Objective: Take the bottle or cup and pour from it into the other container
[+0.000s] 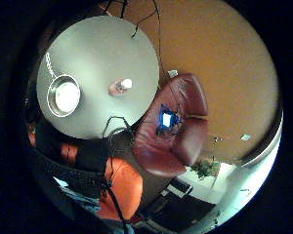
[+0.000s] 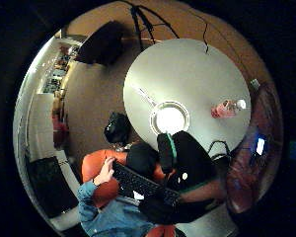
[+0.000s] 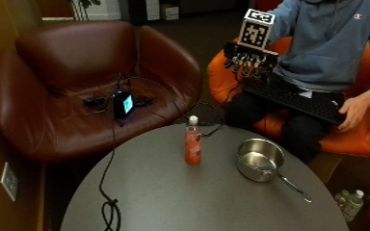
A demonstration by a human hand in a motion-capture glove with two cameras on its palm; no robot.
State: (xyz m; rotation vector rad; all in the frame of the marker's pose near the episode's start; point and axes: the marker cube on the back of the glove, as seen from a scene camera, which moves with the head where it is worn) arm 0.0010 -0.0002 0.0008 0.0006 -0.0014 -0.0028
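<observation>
1. In the outside view I see the bottle (image 3: 192, 140) standing upright near the middle of the round worktop (image 3: 172, 202), filled with pink liquid and with its white cap on. The metal pan (image 3: 260, 159) sits near it on the side toward the seated person, handle pointing at the worktop's edge. The two are apart, not touching. My right hand (image 3: 249, 57) is raised off the worktop, beyond its far edge and in front of the person's chest, fingers hanging down with nothing in them. From this angle I can't quite judge how curled they are, but they look relaxed.

2. The little finger side palm view looks down from well above: the bottle (image 1: 120, 87) and the pan (image 1: 64, 95) both lie on the worktop, small and well apart from the palm. A brown armchair (image 1: 173, 126) stands beside the worktop.

3. The thumb side palm view agrees: pan (image 2: 169, 117) near the person's side, bottle (image 2: 227, 107) further along, and the person's bare hand (image 2: 106, 173) resting at a keyboard (image 2: 138, 185) on the lap.

4. My reading: the task is at its start, with the reach not begun. Next I must bring the hand down beside the bottle and close round its body. The cap looks to be on, which would block pouring.
</observation>
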